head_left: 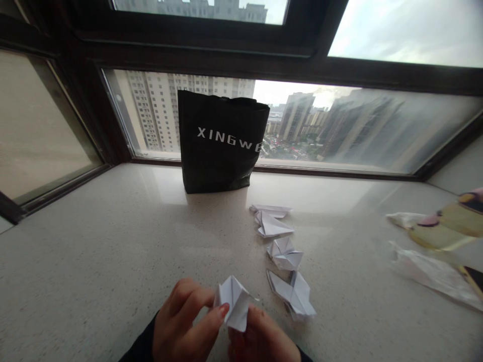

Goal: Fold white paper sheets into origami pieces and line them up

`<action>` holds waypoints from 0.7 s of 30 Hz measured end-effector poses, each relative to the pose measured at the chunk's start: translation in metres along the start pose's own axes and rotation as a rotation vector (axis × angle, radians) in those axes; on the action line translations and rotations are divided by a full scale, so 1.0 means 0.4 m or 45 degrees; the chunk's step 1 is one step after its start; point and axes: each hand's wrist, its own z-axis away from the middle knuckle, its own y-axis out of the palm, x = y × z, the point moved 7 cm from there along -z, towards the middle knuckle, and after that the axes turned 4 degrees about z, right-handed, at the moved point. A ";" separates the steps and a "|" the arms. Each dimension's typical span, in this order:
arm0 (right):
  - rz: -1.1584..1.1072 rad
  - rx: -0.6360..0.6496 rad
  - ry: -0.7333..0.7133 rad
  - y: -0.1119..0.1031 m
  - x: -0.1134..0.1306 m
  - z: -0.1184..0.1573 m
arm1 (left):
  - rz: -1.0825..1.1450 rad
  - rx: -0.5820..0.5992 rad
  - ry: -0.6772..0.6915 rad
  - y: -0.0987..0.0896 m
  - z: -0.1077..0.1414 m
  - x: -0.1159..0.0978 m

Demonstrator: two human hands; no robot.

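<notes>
Near the front of the pale speckled sill, a folded white paper piece (237, 301) is held between my two hands. My left hand (184, 322) pinches it from the left, with the thumb on its face and the fingers bent behind. From below and the right, my right hand (264, 334) grips its lower edge; some of those fingers are hidden. Just to the right lies a winged paper shape (296, 296). Behind that sit a boxy paper fold (286, 254), a pointed paper plane (272, 224) and a flat narrow paper fold (277, 210).
A black bag (222, 146) with white lettering stands upright against the window at the back. On the right are crumpled clear plastic wrapping (433, 271) and a yellowish item (445, 229). Dark window frames (302, 171) border the speckled sill (113, 251).
</notes>
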 end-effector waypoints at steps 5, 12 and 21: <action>0.128 -0.072 -0.265 -0.012 0.026 -0.006 | 0.211 -0.127 -0.155 -0.009 0.026 0.032; 0.656 -0.108 -0.837 0.014 0.156 0.067 | 0.963 -0.080 -1.246 0.075 0.078 0.131; 1.103 -0.110 -1.123 0.036 0.222 0.169 | 2.004 -0.012 -1.920 0.217 0.111 0.024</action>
